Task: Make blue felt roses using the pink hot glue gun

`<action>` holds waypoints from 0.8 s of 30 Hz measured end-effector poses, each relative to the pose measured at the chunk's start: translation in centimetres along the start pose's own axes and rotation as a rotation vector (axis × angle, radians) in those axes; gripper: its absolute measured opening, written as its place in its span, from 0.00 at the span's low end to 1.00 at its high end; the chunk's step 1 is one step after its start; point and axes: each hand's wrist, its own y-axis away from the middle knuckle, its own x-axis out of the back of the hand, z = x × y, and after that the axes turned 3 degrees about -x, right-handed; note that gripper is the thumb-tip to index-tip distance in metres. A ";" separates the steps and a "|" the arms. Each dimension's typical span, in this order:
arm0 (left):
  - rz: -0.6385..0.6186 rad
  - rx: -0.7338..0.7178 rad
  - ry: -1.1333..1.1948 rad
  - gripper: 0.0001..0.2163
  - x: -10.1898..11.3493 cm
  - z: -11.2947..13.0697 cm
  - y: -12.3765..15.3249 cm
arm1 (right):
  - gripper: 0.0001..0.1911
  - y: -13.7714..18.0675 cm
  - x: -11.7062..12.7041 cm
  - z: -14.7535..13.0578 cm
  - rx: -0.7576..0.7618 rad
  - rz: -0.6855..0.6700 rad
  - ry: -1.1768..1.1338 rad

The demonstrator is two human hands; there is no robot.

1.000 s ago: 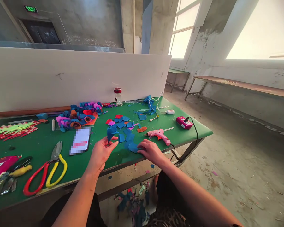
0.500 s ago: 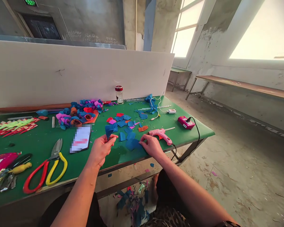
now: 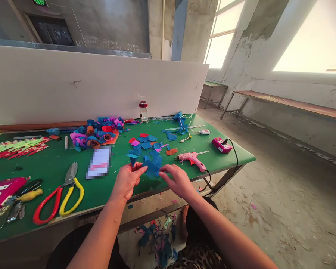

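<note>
Flat blue paper is now being brought beside curled blue paper being pinched by left hand; right hand's grip unclear.

The blue paper roll is held upright, with its upper end wider, like a small funnel. To its right, a thin blue paper piece is spread open; whether it is lifted or lying, I cannot tell.
</note>
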 end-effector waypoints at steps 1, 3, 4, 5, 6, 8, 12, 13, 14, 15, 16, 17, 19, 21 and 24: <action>0.017 -0.012 -0.001 0.19 0.4 0.0 -0.2 | 0.14 0.0 0.0 0.1 0.057 -0.040 0.157; 0.025 -0.019 0.003 0.20 1.1 0.0 -0.5 | 0.16 -0.5 -0.3 0.4 0.131 -0.120 0.391; 0.022 -0.016 0.006 0.20 1.3 0.0 -0.6 | 0.17 -1.0 -0.6 0.5 0.142 -0.143 0.464; 0.021 -0.011 0.008 0.20 1.4 -0.1 -0.8 | 0.17 -1.7 -0.9 0.7 0.143 -0.156 0.511; 0.023 -0.005 0.010 0.19 1.4 -0.1 -0.8 | 0.16 -2.6 -1.2 0.8 0.133 -0.155 0.525; 0.027 0.009 0.005 0.19 1.4 -0.2 -1.0 | 0.14 -4.2 -1.5 1.0 0.076 -0.105 0.396; 0.018 0.033 -0.018 0.19 1.1 -0.2 -1.0 | 0.20 -5.3 -1.3 0.9 -0.097 -0.005 -0.015; 0.008 0.034 -0.027 0.19 1.1 -0.2 -0.9 | 0.21 -4.9 -1.3 0.8 -0.148 -0.048 -0.116; -0.006 0.031 -0.038 0.19 1.0 -0.2 -0.9 | 0.20 -4.4 -1.4 0.6 -0.209 -0.104 -0.226; -0.024 0.026 -0.049 0.19 0.9 -0.3 -0.8 | 0.18 -3.8 -1.5 0.4 -0.282 -0.151 -0.351; -0.043 0.017 -0.062 0.19 0.8 -0.4 -0.7 | 0.16 -3.1 -1.7 0.2 -0.356 -0.178 -0.468; -0.062 0.010 -0.082 0.19 0.6 -0.6 -0.7 | 0.15 -2.5 -1.8 0.0 -0.423 -0.181 -0.554; -0.090 0.000 -0.151 0.17 0.3 -1.0 -0.6 | 0.14 -1.6 -1.9 -0.4 -0.498 -0.162 -0.610; -0.103 -0.011 -0.255 0.16 0.0 -1.4 -0.8 | 0.14 -1.0 -1.4 -0.3 -0.473 -0.150 -0.551; -0.099 -0.074 -0.401 0.13 -0.2 -2.2 -1.2 | 0.16 -0.4 1.4 1.4 -0.302 0.018 -0.234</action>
